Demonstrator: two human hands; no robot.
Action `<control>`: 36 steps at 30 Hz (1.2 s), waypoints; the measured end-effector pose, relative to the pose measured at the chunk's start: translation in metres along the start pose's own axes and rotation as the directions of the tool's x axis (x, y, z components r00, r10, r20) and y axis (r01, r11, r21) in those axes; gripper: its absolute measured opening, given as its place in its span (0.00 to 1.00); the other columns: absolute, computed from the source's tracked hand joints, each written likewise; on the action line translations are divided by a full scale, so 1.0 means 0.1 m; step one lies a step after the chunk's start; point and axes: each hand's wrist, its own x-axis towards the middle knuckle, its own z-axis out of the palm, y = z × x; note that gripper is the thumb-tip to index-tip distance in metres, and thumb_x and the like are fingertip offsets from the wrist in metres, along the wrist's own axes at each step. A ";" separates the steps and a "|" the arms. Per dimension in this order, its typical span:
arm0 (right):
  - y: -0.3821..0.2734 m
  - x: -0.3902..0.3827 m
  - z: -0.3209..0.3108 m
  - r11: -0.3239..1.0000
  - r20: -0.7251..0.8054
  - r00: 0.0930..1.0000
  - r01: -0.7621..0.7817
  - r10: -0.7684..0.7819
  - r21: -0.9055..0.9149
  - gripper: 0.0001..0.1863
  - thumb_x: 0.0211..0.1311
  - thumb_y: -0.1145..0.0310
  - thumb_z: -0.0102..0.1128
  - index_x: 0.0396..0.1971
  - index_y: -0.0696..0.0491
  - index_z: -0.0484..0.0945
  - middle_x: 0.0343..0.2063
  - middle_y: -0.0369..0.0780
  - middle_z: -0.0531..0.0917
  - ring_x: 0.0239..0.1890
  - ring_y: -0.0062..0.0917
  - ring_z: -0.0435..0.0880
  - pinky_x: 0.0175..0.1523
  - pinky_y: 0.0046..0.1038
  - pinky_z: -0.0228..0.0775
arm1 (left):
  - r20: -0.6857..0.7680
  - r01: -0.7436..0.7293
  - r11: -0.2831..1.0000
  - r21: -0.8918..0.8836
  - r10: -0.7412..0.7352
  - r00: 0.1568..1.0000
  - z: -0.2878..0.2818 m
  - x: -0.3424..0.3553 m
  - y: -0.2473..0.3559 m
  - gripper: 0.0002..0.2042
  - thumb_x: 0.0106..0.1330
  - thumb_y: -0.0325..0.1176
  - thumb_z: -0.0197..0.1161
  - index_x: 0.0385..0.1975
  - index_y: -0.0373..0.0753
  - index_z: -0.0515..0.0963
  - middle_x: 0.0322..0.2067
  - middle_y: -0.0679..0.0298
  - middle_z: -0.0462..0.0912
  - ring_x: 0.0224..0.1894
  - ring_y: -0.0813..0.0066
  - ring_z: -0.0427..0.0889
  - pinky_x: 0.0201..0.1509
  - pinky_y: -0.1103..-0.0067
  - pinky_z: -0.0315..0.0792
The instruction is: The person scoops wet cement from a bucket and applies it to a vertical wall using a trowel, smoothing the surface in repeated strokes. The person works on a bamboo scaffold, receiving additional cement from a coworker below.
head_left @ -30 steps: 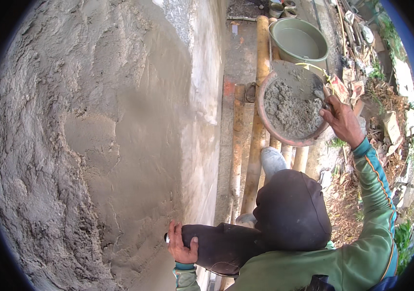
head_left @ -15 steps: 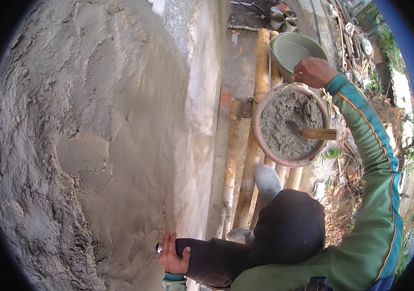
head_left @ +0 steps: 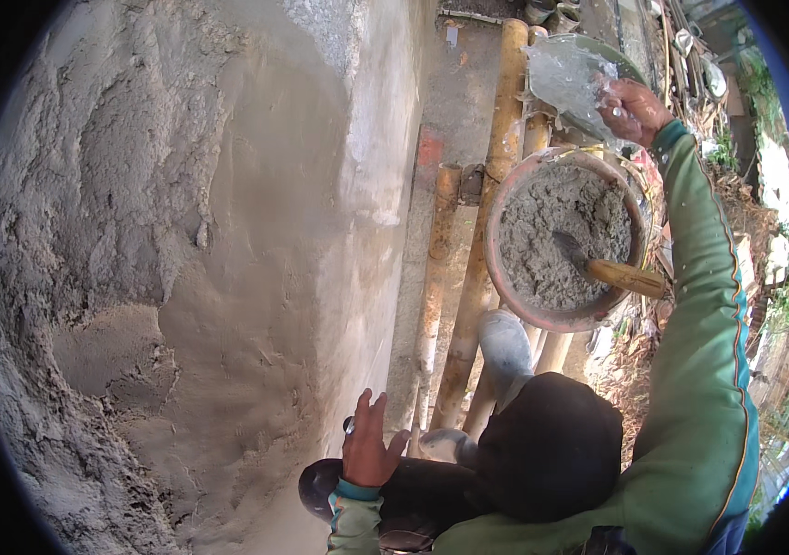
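My right hand (head_left: 633, 111) is at the near right side of the green water bucket (head_left: 637, 67), wet, its fingers curled in with no tool in them. A sheet of splashing water (head_left: 568, 79) spreads left of it, over the bucket and its rim. My left hand (head_left: 371, 446) is held above my dark-trousered leg beside the wall corner, fingers stretched, a ring on one; it holds nothing. Just nearer than the water stands a round tub (head_left: 498, 264) of wet grey mortar (head_left: 542, 231). A trowel with a wooden handle (head_left: 627, 277) rests in the mortar, its blade partly buried.
Left of me, a wall (head_left: 265, 250) carries wet plaster, rough at the far left and smoother toward the corner. Bamboo poles (head_left: 468, 314) run beneath the tub and my boots (head_left: 505, 347). Small containers (head_left: 562, 18) stand at the far end; debris lies on the right.
My right hand has moved slightly right and nearer, and water now sprays from the bucket. My left hand has lifted off my knee, fingers spreading. The view has shifted a little.
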 end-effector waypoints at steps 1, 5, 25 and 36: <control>-0.17 -0.37 0.22 0.965 0.147 0.987 0.024 -0.064 0.259 0.17 0.79 0.59 0.56 0.33 0.56 0.79 0.23 0.35 0.84 0.24 0.22 0.84 0.28 0.25 0.76 | -0.001 -0.020 1.000 0.004 0.020 1.000 0.03 0.04 -0.02 0.36 0.67 0.41 0.73 0.73 0.37 0.67 0.75 0.43 0.63 0.72 0.39 0.71 0.70 0.58 0.73; -0.03 -1.12 1.60 0.158 -0.082 0.933 -0.028 -0.350 -0.987 0.19 0.72 0.52 0.62 0.36 0.56 0.82 0.25 0.47 0.88 0.28 0.43 0.89 0.36 0.45 0.80 | 0.024 -0.039 0.999 0.006 0.039 0.999 0.12 0.16 -0.12 0.36 0.69 0.43 0.71 0.73 0.37 0.66 0.74 0.43 0.65 0.71 0.40 0.72 0.70 0.57 0.72; 0.51 -1.25 2.24 0.230 -0.377 0.926 -0.372 0.023 -0.899 0.18 0.63 0.61 0.58 0.37 0.60 0.88 0.36 0.56 0.89 0.46 0.51 0.90 0.55 0.49 0.81 | 0.114 -0.026 0.998 -0.055 0.032 0.993 0.13 0.08 -0.30 0.34 0.72 0.49 0.65 0.73 0.37 0.67 0.70 0.49 0.73 0.70 0.47 0.73 0.71 0.59 0.70; -0.08 -1.61 2.59 -0.076 -0.413 0.906 -0.420 -0.092 -0.904 0.10 0.60 0.66 0.62 0.31 0.55 0.90 0.31 0.52 0.90 0.37 0.48 0.92 0.43 0.47 0.86 | 0.158 0.005 0.998 -0.057 0.004 0.987 0.21 0.27 -0.34 0.34 0.71 0.52 0.63 0.73 0.39 0.68 0.70 0.48 0.73 0.70 0.47 0.74 0.72 0.58 0.69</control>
